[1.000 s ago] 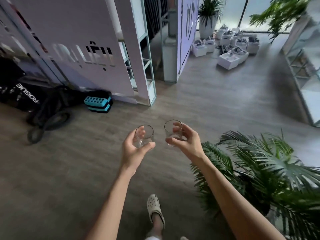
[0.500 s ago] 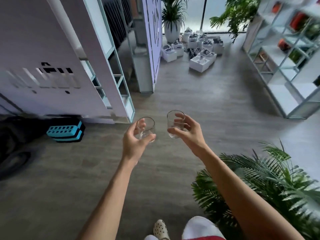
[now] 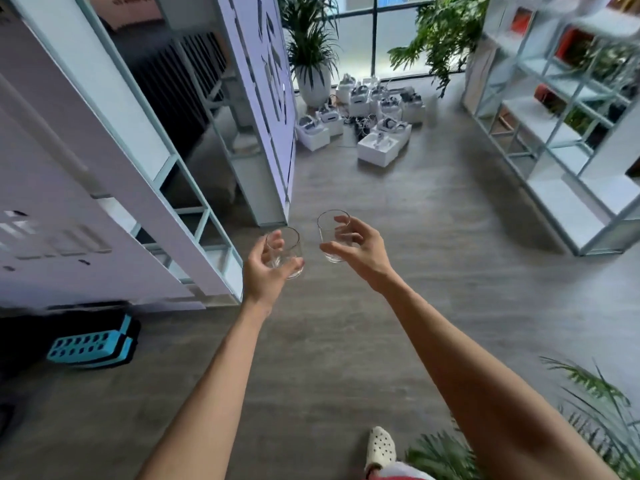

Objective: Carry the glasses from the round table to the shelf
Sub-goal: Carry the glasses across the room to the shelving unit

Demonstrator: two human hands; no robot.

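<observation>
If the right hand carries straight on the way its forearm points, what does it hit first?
Probably the end of the white partition. The right hand, gripping the right glass, points ahead and leftward, passing just beyond the left glass. Depth is unclear, so it could clip that glass first.

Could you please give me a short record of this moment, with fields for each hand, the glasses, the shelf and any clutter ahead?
left hand: grips the left glass, upright
right hand: holds the right glass with fingertips and thumb, upright
glasses: both clear, look empty, not touching each other
shelf: white open unit, ahead on the right, not yet reached
clutter: white boxes beside a potted plant, far ahead
stage: carrying, neither glass set down
</observation>
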